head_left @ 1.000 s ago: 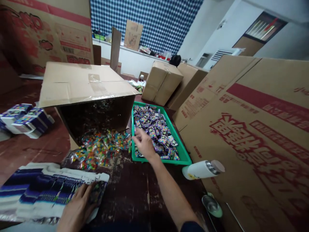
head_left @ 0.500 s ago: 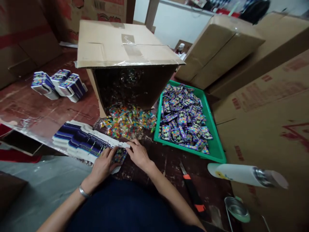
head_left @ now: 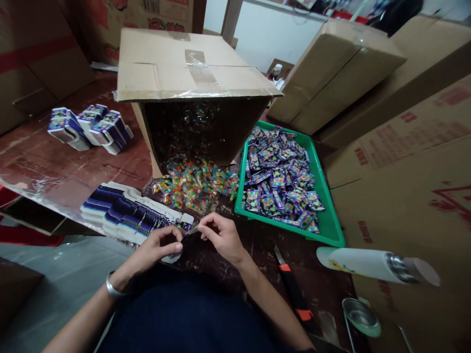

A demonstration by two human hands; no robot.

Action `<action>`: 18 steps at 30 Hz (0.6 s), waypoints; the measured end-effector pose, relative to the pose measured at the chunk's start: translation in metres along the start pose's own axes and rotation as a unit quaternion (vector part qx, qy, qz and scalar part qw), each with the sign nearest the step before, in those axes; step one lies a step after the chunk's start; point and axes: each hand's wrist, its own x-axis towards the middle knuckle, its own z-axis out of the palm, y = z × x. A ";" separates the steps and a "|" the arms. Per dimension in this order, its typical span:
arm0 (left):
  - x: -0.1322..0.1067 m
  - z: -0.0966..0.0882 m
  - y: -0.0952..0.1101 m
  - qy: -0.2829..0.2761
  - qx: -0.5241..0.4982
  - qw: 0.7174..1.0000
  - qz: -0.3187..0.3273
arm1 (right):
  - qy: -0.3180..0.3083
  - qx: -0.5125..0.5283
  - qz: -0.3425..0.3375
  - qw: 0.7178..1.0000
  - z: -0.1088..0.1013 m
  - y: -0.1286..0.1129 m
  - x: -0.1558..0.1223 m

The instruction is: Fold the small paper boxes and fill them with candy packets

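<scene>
Since 0.5 s ago, left hand (head_left: 160, 247) and right hand (head_left: 221, 235) have lifted 1 flat carton blank (head_left: 184, 226) off the stack (head_left: 125, 215) at 10 o'clock; both hands pinch its edges, just above the desk (head_left: 257, 245); separation judged complete.

The person's left hand (head_left: 156, 249) and right hand (head_left: 223, 239) were bare, and both forearms were uncovered along their whole visible length. The thumbnail that showed on the left hand was short and plain. A slim, rounded bangle (head_left: 111, 287) of silver-coloured metal ringed the left wrist, with a bright glint along its curve. Between the arms, a dark navy garment (head_left: 191, 314) of smooth, plain cloth covered the body and filled the lower middle of the view.
</scene>
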 end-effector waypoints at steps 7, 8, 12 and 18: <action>0.004 0.018 -0.006 -0.060 -0.260 0.963 -0.042 | 0.075 -0.192 -0.122 0.971 0.008 -0.004 -0.018; 0.004 0.019 -0.007 -0.052 -0.264 0.962 -0.043 | 0.053 -0.213 -0.126 0.967 0.009 -0.003 -0.021; 0.004 0.019 -0.002 -0.043 -0.225 0.972 -0.049 | -0.054 -0.178 -0.085 0.979 0.007 0.001 -0.023; 0.003 0.017 0.000 -0.096 -0.156 0.982 -0.039 | -0.098 -0.065 -0.004 0.993 0.000 0.002 -0.014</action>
